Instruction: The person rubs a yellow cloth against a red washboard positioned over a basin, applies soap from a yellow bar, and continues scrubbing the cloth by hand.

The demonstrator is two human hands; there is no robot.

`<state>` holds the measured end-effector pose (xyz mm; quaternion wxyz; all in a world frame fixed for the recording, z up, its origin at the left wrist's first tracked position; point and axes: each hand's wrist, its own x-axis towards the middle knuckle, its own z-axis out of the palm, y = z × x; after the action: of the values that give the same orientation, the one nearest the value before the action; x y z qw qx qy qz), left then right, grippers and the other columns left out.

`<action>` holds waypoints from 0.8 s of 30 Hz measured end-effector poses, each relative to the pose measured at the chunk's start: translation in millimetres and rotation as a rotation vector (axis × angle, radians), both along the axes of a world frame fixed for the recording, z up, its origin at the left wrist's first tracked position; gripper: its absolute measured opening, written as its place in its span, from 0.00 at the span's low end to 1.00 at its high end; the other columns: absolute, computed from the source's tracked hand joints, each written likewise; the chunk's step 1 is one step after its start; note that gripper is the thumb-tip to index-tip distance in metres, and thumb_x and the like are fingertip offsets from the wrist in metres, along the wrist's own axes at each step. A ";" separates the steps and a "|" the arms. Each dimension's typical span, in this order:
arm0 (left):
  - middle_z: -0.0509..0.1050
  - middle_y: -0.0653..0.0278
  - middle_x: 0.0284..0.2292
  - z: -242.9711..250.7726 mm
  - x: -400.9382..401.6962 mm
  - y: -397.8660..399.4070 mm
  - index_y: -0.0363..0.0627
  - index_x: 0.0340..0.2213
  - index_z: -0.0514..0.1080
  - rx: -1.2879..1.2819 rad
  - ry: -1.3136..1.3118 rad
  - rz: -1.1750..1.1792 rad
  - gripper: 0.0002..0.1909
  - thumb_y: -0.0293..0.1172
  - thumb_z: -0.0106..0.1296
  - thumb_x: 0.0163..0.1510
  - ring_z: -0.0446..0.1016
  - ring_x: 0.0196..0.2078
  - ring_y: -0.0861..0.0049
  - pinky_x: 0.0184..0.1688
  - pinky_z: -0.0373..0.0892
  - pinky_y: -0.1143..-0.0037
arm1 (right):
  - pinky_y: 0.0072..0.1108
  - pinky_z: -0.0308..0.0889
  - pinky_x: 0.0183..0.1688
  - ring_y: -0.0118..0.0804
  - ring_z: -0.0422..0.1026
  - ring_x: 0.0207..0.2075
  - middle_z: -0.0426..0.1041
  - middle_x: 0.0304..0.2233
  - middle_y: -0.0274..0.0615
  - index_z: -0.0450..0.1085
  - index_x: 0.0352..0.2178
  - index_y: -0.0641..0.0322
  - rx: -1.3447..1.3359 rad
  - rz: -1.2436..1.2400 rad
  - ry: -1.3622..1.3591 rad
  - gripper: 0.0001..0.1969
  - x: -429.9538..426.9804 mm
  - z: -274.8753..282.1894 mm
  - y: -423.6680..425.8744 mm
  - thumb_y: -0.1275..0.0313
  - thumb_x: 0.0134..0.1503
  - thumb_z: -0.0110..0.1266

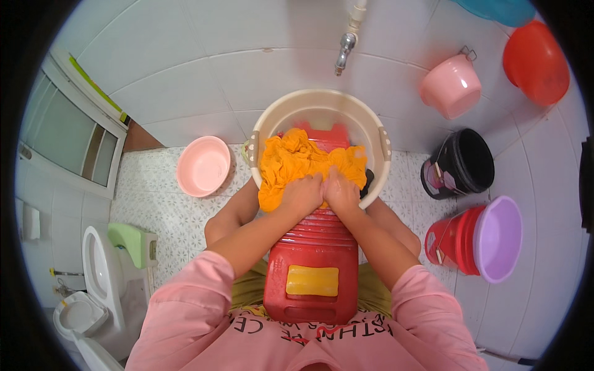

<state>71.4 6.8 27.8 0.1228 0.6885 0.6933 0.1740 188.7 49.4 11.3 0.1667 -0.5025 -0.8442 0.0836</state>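
A bunched orange cloth (297, 157) lies over the ridged middle of a red plastic washboard (312, 256). My left hand (301, 195) and my right hand (342, 189) sit side by side at the cloth's near edge, both gripping it. Where the fingers curl under is partly hidden. The washboard's far end slopes into a beige round tub (325, 96), while its near end rests against my body between my legs. On the flat near part lies a yellow bar of soap (312, 280). Dark fabric (368, 182) shows at the tub's right inner side.
A pink basin (204, 166) stands on the floor at left, above a green stool (131, 243) and a toilet (100, 264). On the right are a black bucket (473, 160) and a red bucket (452, 243) with a purple basin (499, 239). A tap (345, 51) juts above the tub.
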 end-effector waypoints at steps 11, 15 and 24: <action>0.73 0.49 0.22 34.1 4.2 -45.9 0.42 0.25 0.70 -0.098 -0.038 -0.080 0.14 0.39 0.42 0.52 0.73 0.24 0.53 0.28 0.68 0.59 | 0.38 0.67 0.23 0.51 0.73 0.21 0.71 0.18 0.51 0.61 0.31 0.62 -0.086 0.067 -0.076 0.12 20.6 21.2 -39.8 0.65 0.48 0.49; 0.73 0.48 0.20 29.8 12.2 -59.5 0.42 0.22 0.70 -0.073 0.037 -0.148 0.13 0.38 0.42 0.51 0.72 0.22 0.53 0.26 0.68 0.60 | 0.37 0.66 0.21 0.49 0.71 0.18 0.71 0.18 0.51 0.62 0.27 0.63 -0.060 0.108 0.023 0.10 34.0 28.6 -55.4 0.67 0.47 0.50; 0.72 0.48 0.25 -8.6 3.2 16.4 0.40 0.26 0.69 0.097 0.052 0.029 0.13 0.37 0.40 0.53 0.72 0.25 0.53 0.27 0.68 0.60 | 0.37 0.67 0.24 0.50 0.73 0.21 0.72 0.19 0.52 0.64 0.30 0.64 -0.046 -0.180 0.006 0.14 -7.6 -6.7 29.1 0.63 0.48 0.48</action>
<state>74.5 23.1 19.3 0.0686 0.6878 0.6968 0.1913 181.1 78.5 4.5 0.1647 -0.5798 -0.7930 0.0890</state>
